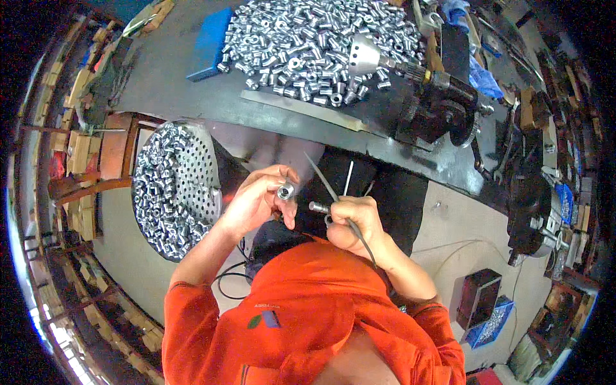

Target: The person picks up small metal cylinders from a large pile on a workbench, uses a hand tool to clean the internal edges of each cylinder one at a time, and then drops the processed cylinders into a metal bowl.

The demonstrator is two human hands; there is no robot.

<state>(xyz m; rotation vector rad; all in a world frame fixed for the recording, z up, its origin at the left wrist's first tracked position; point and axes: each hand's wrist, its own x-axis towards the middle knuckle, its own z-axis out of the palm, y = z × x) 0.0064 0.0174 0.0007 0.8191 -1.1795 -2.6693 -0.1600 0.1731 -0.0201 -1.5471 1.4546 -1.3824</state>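
**Q:** State the condition of each grip.
**A:** Left hand (260, 196): fingers partly curled, closed on one metal sleeve (286, 190), held ahead of the torso. Right hand (354, 221): fist closed on a tapered rod (323, 179) and a short ribbed plug (317, 207), directed left, apart from the sleeve.

**Q:** Identify the surroundings.
**A:** Left: a perforated seat (197, 159) carrying a sleeve batch (157, 205). Farther: the table (170, 80), bearing a sleeve pile (308, 48), a blue box (210, 46) at its left, a black machine fixture (443, 101) at right.

Hollow silver fitting (285, 191), open end up; tapered grey rod (322, 177), slanting; ridged plug (318, 207) beside it
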